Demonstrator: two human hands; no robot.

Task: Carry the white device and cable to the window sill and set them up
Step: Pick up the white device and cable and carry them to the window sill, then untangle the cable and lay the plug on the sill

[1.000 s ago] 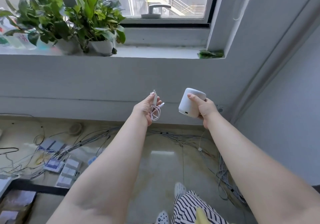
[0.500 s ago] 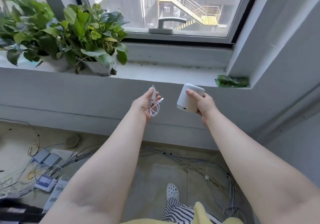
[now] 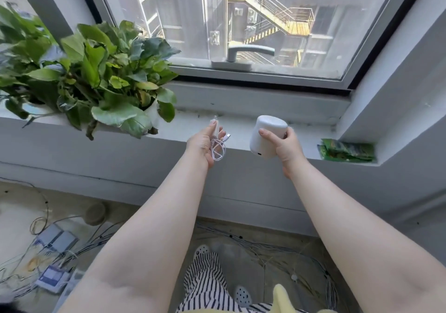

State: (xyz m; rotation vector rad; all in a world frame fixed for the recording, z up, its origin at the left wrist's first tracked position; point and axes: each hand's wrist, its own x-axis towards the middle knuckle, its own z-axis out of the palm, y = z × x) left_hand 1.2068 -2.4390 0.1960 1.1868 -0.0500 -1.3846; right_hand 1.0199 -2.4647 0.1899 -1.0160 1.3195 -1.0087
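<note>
My right hand (image 3: 286, 147) grips a small white cylindrical device (image 3: 266, 136), held upright at the front edge of the grey window sill (image 3: 239, 125). The device's base hangs just in front of the sill's lip, not resting on it. My left hand (image 3: 204, 144) holds a coiled white cable (image 3: 218, 144); one plug sticks up past my fingers and the other points right. Both hands hover level with the sill, about a hand's width apart.
A leafy potted plant (image 3: 108, 80) fills the sill's left part. Green packets (image 3: 347, 149) lie at the sill's right end by the wall corner. The closed window with its handle (image 3: 237, 55) is behind. Cables and small boxes (image 3: 54, 262) litter the floor below.
Both hands rose from below the sill to its level while I stepped closer to the window. The grip on the device and cable is unchanged.
</note>
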